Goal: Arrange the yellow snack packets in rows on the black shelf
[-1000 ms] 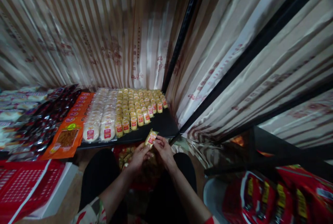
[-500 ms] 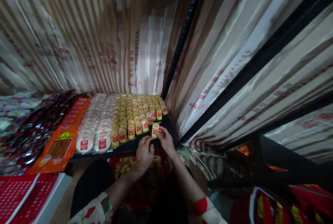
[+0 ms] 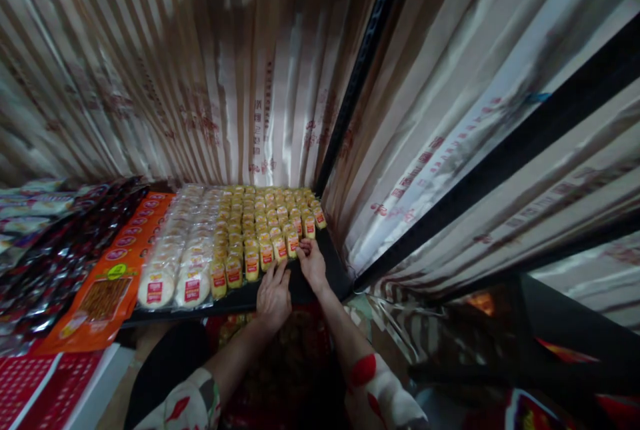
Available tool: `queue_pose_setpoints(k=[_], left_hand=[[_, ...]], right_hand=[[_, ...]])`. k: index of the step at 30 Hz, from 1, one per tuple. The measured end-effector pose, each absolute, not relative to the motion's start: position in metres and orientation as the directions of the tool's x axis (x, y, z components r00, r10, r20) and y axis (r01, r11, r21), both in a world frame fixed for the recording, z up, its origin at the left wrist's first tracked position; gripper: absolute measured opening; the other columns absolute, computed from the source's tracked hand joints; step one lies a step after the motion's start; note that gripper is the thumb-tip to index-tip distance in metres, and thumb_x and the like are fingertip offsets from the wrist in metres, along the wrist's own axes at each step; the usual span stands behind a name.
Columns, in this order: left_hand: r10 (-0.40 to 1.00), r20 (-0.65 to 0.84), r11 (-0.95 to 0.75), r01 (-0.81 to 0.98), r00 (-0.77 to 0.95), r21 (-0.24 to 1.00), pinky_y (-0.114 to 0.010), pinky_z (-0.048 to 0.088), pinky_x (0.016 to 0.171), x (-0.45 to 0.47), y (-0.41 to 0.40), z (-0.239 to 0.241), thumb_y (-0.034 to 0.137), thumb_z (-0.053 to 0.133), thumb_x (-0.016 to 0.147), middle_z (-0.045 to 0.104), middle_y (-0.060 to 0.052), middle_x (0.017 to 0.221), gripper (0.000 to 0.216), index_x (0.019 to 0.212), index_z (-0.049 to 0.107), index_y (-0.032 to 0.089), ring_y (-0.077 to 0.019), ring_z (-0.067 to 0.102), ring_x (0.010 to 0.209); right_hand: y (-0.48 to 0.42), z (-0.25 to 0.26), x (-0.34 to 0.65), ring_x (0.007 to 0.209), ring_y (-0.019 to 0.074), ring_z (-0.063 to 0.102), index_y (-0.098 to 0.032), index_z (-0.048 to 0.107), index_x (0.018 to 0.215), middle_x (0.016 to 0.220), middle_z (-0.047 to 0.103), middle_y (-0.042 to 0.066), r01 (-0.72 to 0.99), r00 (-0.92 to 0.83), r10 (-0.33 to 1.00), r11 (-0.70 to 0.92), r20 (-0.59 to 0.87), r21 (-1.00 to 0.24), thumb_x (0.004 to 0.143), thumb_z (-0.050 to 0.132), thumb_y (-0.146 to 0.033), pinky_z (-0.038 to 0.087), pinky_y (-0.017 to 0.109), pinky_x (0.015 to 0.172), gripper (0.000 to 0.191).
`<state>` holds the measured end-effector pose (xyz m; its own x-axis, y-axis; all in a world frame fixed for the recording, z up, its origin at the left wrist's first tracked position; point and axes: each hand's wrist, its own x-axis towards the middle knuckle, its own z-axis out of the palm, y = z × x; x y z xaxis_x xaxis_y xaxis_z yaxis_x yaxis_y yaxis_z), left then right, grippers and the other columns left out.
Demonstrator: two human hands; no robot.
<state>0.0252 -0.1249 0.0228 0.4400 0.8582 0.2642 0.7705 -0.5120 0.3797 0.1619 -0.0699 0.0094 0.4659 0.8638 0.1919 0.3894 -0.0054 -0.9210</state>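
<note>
Rows of small yellow snack packets (image 3: 251, 263) with red labels stand on a black shelf (image 3: 320, 283). At the front of one row, the thumb and fingertips of my right hand (image 3: 313, 269) pinch the right edge of a yellow packet (image 3: 293, 244). My left hand (image 3: 274, 297) lies just in front of the neighbouring packets, its fingers stretched forward, close to their lower edges. It holds nothing that I can see. To the left, clear-wrapped round white pastries (image 3: 193, 283) with red labels are lined up in two rows.
An orange snack bag (image 3: 110, 277) and dark shiny packets (image 3: 55, 263) lie farther left. A black upright post (image 3: 353, 90) rises at the shelf's back corner. Striped curtains (image 3: 210, 70) hang behind and to the right. A red-and-white box (image 3: 45, 390) is at lower left.
The packet in my right hand has moved forward and left, from in front of the rows into line with the front packets. My left hand has shifted slightly left.
</note>
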Motion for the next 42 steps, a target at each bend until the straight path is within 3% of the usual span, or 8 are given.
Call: queue_pose_setpoints(k=[7,11,26,37,42], left_hand=[[0.794,0.371,-0.597,0.737,0.483,0.317,-0.044,0.04,0.1,0.021,-0.123,0.001,0.006,0.038,0.074,0.046,-0.007,0.136,0.049,0.12,0.054,0.013,-0.0257,0.037,0.126],[0.782,0.386,-0.608,0.737,0.49,0.296,-0.044,0.04,0.1,0.021,-0.123,-0.001,0.006,0.038,0.073,0.042,-0.006,0.139,0.051,0.121,0.053,0.014,-0.027,0.034,0.129],[0.822,0.355,-0.554,0.768,0.445,0.322,-0.044,0.039,0.1,0.026,-0.124,-0.002,0.007,0.037,0.073,0.051,-0.013,0.13,0.051,0.122,0.05,0.008,-0.0276,0.035,0.129],[0.817,0.371,-0.563,0.745,0.44,0.356,-0.045,0.037,0.102,0.025,-0.123,-0.006,0.009,0.038,0.073,0.05,-0.015,0.131,0.051,0.123,0.049,0.009,-0.027,0.033,0.13],[0.814,0.369,-0.571,0.736,0.449,0.365,-0.044,0.036,0.104,0.022,-0.125,0.0,0.009,0.038,0.076,0.05,-0.015,0.131,0.046,0.119,0.053,0.007,-0.0268,0.031,0.131]], right_hand=[[-0.078,0.007,0.156,0.075,0.0159,0.058,-0.02,0.054,0.087,0.085,0.062,0.003,0.546,0.4,0.868,0.03,0.293,-0.837,0.073,0.052,-0.032,0.046,0.029,0.072,0.018],[-0.076,0.01,0.152,0.076,0.0164,0.058,-0.02,0.053,0.09,0.088,0.062,0.004,0.555,0.433,0.86,-0.017,0.271,-0.832,0.073,0.054,-0.033,0.046,0.029,0.072,0.022],[-0.073,0.014,0.143,0.073,0.0153,0.059,-0.021,0.051,0.089,0.093,0.06,0.002,0.618,0.409,0.889,-0.102,0.208,-0.78,0.074,0.051,-0.036,0.045,0.028,0.064,0.021],[-0.072,0.004,0.144,0.081,0.0178,0.056,-0.021,0.055,0.095,0.094,0.061,0.004,0.639,0.423,0.872,-0.092,0.248,-0.764,0.077,0.05,-0.035,0.044,0.031,0.076,0.024],[-0.08,0.009,0.144,0.097,0.0216,0.051,-0.017,0.059,0.102,0.103,0.061,0.01,0.659,0.408,0.865,-0.057,0.293,-0.75,0.081,0.044,-0.031,0.043,0.034,0.083,0.029]])
